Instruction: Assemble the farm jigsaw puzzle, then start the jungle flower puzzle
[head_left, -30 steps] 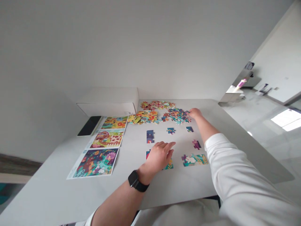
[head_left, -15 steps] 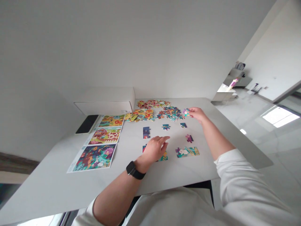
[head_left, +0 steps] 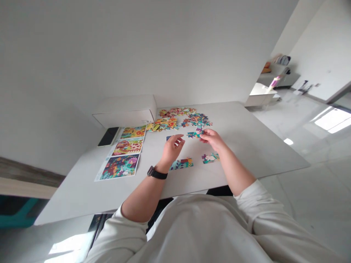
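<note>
My right hand (head_left: 213, 139) pinches a purple-and-teal jigsaw piece (head_left: 199, 130) above the middle of the table. Just left of that piece shows a small teal piece (head_left: 190, 134); I cannot tell whether the two touch. With thumb and fingers apart, my left hand (head_left: 172, 148) hovers over the left pieces and holds nothing. It partly covers a dark blue piece (head_left: 168, 138). Nearer to me lies a teal, leafy joined strip (head_left: 182, 164), part of it behind the left hand. Another strip with a white animal (head_left: 210, 157) lies partly behind my right forearm.
Piles of loose pieces, yellow (head_left: 163, 124), reddish (head_left: 177, 111) and blue (head_left: 197, 119), lie at the back. On the left are a printed picture sheet (head_left: 120, 167), a dark phone (head_left: 108, 136) and a white box (head_left: 123, 110) against the wall.
My right hand has brought its jigsaw piece left and nearer, from beside the blue pile to the small teal piece. The left hand has lifted slightly away from the near strip. The view has shifted.
</note>
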### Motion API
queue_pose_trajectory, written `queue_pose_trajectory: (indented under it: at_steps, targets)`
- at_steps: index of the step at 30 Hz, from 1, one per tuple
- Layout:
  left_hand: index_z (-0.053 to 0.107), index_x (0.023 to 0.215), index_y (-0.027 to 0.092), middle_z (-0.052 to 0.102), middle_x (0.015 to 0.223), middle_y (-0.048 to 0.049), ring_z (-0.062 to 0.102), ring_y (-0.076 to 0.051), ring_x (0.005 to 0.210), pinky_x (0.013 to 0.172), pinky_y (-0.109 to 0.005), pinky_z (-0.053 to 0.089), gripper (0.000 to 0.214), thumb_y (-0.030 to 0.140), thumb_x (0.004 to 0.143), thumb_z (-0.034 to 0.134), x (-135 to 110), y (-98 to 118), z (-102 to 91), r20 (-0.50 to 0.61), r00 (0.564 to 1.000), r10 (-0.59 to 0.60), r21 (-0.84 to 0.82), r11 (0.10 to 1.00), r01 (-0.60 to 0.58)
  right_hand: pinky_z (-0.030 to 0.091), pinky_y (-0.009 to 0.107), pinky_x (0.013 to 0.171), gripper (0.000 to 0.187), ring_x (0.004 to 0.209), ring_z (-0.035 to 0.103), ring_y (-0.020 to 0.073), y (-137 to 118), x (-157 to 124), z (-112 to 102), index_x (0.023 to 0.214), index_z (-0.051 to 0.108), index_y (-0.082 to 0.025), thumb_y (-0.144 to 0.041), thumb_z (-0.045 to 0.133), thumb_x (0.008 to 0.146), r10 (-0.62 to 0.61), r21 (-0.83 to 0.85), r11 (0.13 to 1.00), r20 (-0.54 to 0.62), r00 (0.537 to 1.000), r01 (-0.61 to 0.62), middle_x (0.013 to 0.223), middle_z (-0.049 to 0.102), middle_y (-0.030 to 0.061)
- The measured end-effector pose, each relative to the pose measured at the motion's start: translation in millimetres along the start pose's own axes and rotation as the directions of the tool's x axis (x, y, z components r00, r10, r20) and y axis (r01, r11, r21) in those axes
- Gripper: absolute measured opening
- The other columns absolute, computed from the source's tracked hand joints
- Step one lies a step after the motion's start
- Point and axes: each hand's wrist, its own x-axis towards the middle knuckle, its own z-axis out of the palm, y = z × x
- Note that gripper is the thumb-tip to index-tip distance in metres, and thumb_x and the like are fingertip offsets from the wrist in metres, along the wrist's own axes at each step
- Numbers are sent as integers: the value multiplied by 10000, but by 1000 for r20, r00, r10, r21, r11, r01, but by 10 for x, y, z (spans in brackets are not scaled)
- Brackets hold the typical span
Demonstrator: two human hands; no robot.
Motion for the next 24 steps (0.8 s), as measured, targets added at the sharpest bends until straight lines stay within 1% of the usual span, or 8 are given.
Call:
queue_pose_trajectory:
  at_steps: [3,6,9,12,14,16,19,24]
  targets:
    - [736,1221,205,757,991,-58,669,-144,811,721,-257,542,298,354,974,662,22,-31,-14,12,995,-99,-63,993,99,512,264,683,487,790,741,175,64,6,34,891,651,-228,-445,957,579,20,-14,1000,35,999,-20,863,789,14]
    - [728,1208,191,767,988,-63,684,-152,855,746,-257,538,354,434,952,692,13,-44,27,81,986,-148,-132,979,157,521,271,712,492,826,751,180,81,-24,94,894,631,-230,-457,951,597,37,-10,999,84,996,-37,905,801,21]
    - [714,1181,184,771,969,-63,678,-149,824,705,-249,518,437,534,919,718,-5,-50,93,149,972,-181,-209,955,210,521,276,724,481,850,752,186,90,-79,186,912,634,-235,-464,941,622,41,-22,999,146,989,-38,919,797,18]
    - [697,1071,174,768,919,-67,656,-142,752,652,-247,495,505,633,865,742,-3,-54,135,210,955,-208,-294,919,264,524,286,737,468,860,744,192,102,-124,258,923,633,-238,-460,935,644,42,-50,998,206,978,-32,914,789,14]
    - [676,969,178,758,864,-62,635,-138,710,628,-249,482,522,675,831,754,8,-53,141,222,948,-228,-317,903,291,531,294,750,453,864,736,194,106,-140,280,934,637,-238,-461,926,664,34,-62,998,237,971,-20,918,787,13]
    - [658,910,185,755,830,-60,618,-135,684,611,-249,469,519,687,818,757,19,-47,133,217,946,-240,-322,898,302,535,295,756,440,862,724,189,101,-148,282,951,648,-239,-463,914,683,19,-71,997,253,967,-1,916,782,9]
    - [662,897,184,764,821,-63,612,-135,672,603,-248,458,484,654,830,756,20,-32,111,226,945,-237,-310,902,300,529,283,749,422,865,708,178,71,-156,261,997,665,-239,-475,884,724,-22,-83,996,246,969,43,937,778,6]
    - [715,904,179,776,832,-61,639,-151,710,641,-258,474,376,554,893,699,-6,-19,81,287,942,-174,-233,941,245,534,279,753,420,916,703,186,37,-158,207,1081,705,-237,-522,834,800,-72,-127,986,253,965,107,963,765,22]
